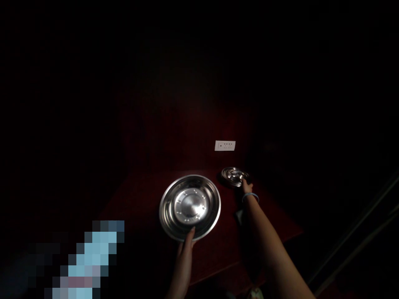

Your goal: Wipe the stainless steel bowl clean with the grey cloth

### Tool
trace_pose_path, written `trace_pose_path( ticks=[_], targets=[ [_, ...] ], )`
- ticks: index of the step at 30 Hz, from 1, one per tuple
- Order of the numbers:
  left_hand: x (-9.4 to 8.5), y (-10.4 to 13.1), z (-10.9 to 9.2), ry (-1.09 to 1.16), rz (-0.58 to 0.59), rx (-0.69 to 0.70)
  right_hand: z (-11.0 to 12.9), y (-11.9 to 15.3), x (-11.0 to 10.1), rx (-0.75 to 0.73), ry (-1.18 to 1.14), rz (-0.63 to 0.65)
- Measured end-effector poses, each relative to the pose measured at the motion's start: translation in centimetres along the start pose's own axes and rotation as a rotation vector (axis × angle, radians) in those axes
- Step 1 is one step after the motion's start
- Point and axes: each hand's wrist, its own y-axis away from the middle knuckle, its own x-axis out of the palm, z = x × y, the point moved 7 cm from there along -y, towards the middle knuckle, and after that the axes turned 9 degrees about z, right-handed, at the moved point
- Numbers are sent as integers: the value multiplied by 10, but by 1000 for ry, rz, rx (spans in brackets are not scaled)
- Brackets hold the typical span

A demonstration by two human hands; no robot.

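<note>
My left hand (187, 245) grips the near rim of a large round steel basin (190, 206), thumb on the inside. The basin is tipped so that its shiny inside, with a ring of small marks round its base, faces me. Farther off to the right, my right hand (247, 187) reaches to the near right edge of a smaller, shallow steel dish (234, 176) and has its fingers closed on that rim. A light blue band circles my right wrist.
Both vessels are over a dark red table (215, 253). A white socket panel (225, 145) is on the dark red wall behind. A small pale item (240, 216) lies beside my right forearm. Surroundings are very dark.
</note>
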Motion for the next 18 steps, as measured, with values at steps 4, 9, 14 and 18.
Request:
trace_pose_path(
  ticks=[4,9,14,18],
  targets=[
    [0,2,-2,39,12,15,-19,-1,12,135,-375,4],
    [2,6,-6,82,9,7,-27,-3,15,170,-573,-6],
    [3,6,-8,55,26,17,-30,-3,13,160,-642,-13],
    [-1,4,-3,14,24,18,-29,-1,13,114,-667,-14]
  ],
)
